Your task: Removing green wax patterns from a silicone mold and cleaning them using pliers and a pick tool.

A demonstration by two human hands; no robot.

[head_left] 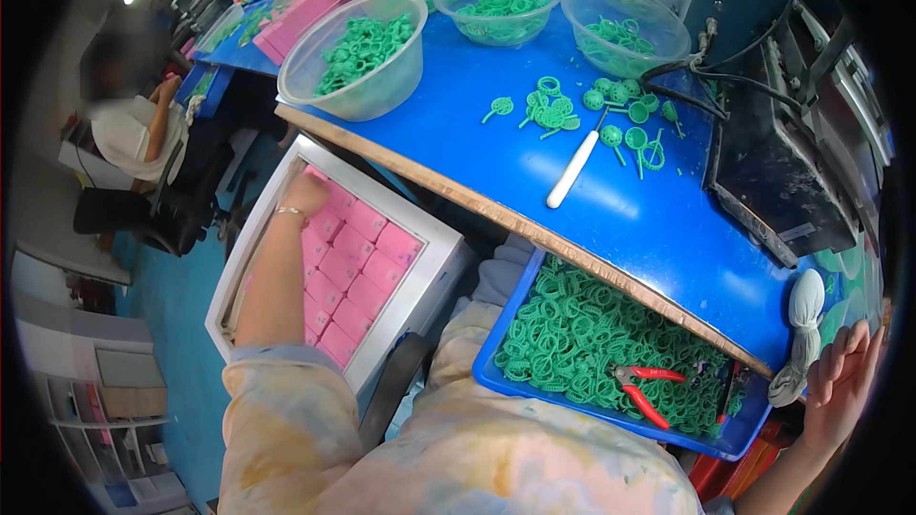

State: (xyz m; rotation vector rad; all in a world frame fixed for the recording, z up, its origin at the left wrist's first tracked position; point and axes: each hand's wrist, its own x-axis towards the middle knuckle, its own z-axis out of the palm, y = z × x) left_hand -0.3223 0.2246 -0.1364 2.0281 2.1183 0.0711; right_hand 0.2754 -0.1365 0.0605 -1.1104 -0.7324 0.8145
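Note:
My left hand, with a bracelet at the wrist, reaches over the far end of a white-framed tray of pink blocks set in rows. Its fingers curl down onto the far blocks, and what they grip is hidden. At the far right my right hand is raised with its fingers apart, holding nothing. Nearest to it is a tied white bundle at the table's edge. On my lap side, a blue bin is filled with green ring-shaped pieces. Red-handled nippers lie on these.
On the blue table lie a white-handled pick tool and loose green pieces. Clear bowls of green parts and pink blocks stand behind. A dark machine with cables borders the right. Another person sits at left.

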